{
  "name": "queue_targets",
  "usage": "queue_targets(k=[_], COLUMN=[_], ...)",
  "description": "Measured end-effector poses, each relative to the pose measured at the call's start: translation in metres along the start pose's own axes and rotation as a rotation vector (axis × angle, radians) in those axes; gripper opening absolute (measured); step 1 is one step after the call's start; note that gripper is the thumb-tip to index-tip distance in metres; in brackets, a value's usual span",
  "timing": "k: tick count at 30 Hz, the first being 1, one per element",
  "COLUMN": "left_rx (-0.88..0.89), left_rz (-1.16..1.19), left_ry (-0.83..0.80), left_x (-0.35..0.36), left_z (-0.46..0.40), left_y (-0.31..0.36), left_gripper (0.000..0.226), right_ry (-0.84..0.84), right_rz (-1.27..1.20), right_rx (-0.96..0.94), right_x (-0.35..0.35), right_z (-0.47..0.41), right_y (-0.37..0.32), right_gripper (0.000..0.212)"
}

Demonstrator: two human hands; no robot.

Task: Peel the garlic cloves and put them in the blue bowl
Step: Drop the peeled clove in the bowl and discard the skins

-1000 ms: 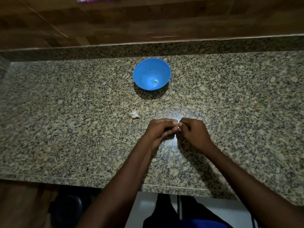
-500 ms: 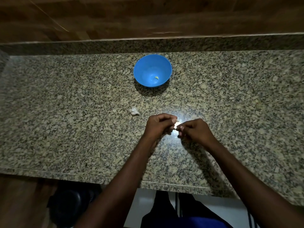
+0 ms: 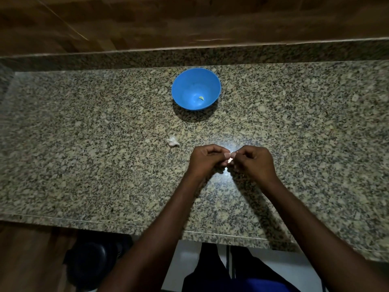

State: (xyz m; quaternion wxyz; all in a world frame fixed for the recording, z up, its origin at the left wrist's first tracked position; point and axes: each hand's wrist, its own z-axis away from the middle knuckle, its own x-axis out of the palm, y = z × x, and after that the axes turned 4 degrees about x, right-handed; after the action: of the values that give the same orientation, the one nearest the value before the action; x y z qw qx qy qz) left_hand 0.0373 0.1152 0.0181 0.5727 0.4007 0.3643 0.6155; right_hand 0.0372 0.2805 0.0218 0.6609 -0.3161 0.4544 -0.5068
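My left hand (image 3: 207, 160) and my right hand (image 3: 253, 162) meet over the middle of the granite counter (image 3: 84, 165), fingertips together. Between them they pinch a small pale garlic clove (image 3: 230, 159), mostly hidden by the fingers. The blue bowl (image 3: 196, 88) stands farther back, above the hands, with one small peeled clove (image 3: 201, 98) lying inside it. A scrap of white garlic skin (image 3: 173, 141) lies on the counter to the left of my left hand.
A raised granite ledge (image 3: 189, 57) and a wooden wall (image 3: 189, 20) run behind the bowl. The counter's front edge (image 3: 105, 223) is close to my body. A dark round object (image 3: 88, 266) sits on the floor at lower left.
Both hands stayed together on the clove, with small finger shifts; the right hand's fingers have curled closer to the left hand. The view dipped slightly.
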Motion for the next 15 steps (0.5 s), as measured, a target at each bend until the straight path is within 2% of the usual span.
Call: queue_targets(k=[3,8,11,15], left_rx=[-0.003,-0.027,-0.040,-0.027], left_rz=[0.022,0.081,0.097,0.030], left_ry=[-0.005,-0.010,0.006,0.057], left_x=[-0.001,0.000,0.000,-0.003], left_z=[0.002,0.006,0.008,0.007], left_y=[-0.001,0.000,-0.003,-0.010], left_gripper=[0.009,0.007,0.007,0.007], right_ry=[-0.099,-0.217,-0.222,-0.126], right_rz=[-0.368,-0.610,-0.612,-0.445], right_rx=[0.260,0.594,0.593,0.418], right_x=[0.002,0.001,0.000,0.001], right_z=[0.002,-0.010,-0.011,-0.003], right_y=[-0.010,-0.007,-0.006,-0.009], right_gripper=[0.014,0.012,0.011,0.015])
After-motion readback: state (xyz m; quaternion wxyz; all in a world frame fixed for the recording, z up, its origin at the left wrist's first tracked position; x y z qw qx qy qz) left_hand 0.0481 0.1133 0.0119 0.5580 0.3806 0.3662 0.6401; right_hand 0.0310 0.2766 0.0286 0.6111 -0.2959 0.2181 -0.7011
